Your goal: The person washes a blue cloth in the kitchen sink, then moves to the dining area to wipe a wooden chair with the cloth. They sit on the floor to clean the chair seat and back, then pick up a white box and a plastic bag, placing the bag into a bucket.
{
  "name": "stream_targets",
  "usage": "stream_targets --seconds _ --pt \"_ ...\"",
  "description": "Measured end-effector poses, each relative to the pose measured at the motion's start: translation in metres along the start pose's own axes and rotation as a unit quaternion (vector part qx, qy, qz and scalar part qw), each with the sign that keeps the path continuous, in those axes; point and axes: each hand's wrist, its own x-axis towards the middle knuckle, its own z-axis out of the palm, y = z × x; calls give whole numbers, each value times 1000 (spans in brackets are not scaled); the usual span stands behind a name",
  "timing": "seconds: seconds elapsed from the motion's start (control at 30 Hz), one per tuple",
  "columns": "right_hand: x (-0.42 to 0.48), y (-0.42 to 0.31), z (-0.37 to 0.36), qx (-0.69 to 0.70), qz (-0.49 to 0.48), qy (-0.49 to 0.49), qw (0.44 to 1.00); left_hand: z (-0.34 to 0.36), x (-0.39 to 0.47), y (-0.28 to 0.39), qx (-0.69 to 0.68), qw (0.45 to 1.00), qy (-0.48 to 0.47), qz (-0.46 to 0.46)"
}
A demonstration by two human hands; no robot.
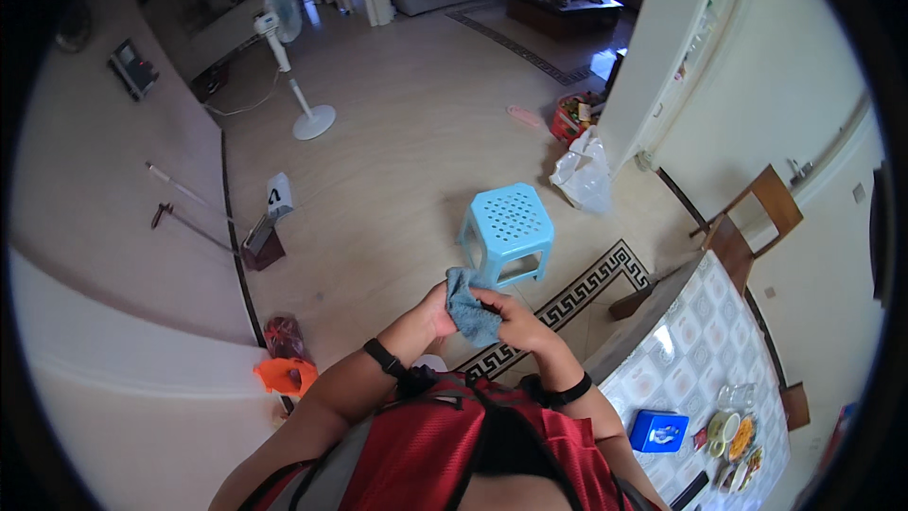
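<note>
A blue-grey cloth (471, 311) is bunched between my two hands in front of my body. My left hand (438, 309) grips its left side, with the palm partly covered by the fabric. From the right, my right hand (516, 319) holds the cloth with thumb and fingers. Just beyond the cloth stands a light blue plastic stool (512, 218) with a perforated seat, upright on the tiled floor. In this view the cloth's upper edge overlaps the stool's near leg; whether they touch I cannot tell.
On the right, a dining table (670, 362) carries a blue box (660, 431) and dishes, with a wooden chair (738, 234) behind. A white plastic bag (585, 174) and red basket (567, 121) stand past the stool. Left are a standing fan (312, 122), a dustpan (264, 250) and an orange bag (285, 373).
</note>
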Motion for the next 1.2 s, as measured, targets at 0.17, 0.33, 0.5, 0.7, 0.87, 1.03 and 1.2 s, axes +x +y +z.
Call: stream_targets --seconds 0.17,0.33,0.5,0.7,0.87,1.03,1.2 --pt "19 11 -35 77 64 127 987 17 47 44 71 989 20 -132" --pt "26 -22 -40 206 35 299 931 44 82 77 167 956 -53 -234" --pt "-3 -58 -20 226 -41 441 867 54 109 44 235 895 -110 -362" --pt "-73 -36 22 346 -65 649 674 63 102 -6 284 802 -224 -475" --pt "-113 -13 64 279 -156 727 608 67 91 -37 366 781 -190 -469" --pt "-129 -15 104 283 -212 733 582 52 93 -48 356 762 -193 -505" --pt "-133 -31 137 206 -218 798 522 49 103 -61 358 730 -187 -551"
